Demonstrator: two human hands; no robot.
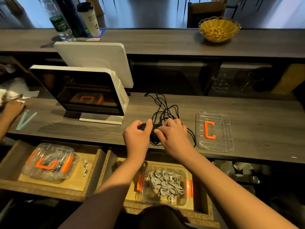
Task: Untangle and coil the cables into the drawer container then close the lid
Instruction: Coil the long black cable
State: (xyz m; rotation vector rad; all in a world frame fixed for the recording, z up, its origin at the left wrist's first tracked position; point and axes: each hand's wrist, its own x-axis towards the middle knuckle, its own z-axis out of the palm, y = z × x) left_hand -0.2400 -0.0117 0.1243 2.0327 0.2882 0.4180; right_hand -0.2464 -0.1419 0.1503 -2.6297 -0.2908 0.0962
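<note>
**Hands on one black cable, two containers in two drawers**

Hands meet over a single tangled black cable (pixel 162 111) on the wooden counter (pixel 247 113). The left hand (pixel 137 135) curls its fingers and thumb around the bunched part of the cable, and the right hand (pixel 171 133) pinches the same bundle just beside it, so both are gripping it. The loose length of the cable trails away across the counter in several loops toward the back edge.

One clear lid (pixel 214 132) with one orange handle lies flat on the counter, just to the right of the hands and apart from any container.

Two drawers stand open below the counter edge. The right drawer (pixel 203 210) holds one clear container (pixel 166 184), uncovered, with two orange side clips and a heap of coiled grey cables (pixel 166 182) inside; too many overlap to count them. The left drawer (pixel 69 190) holds a second clear container (pixel 49 162), this one with its lid on, showing one orange handle and two orange clips.

One white screen terminal (pixel 85 90) stands on the counter to the left, with two pale green straws (pixel 26 119) lying near it. A third hand (pixel 13 108), another person's, rests at the far left edge.

On the upper ledge stand one woven basket (pixel 218 28), one plastic bottle (pixel 57 20) and one white cup (pixel 90 18).
</note>
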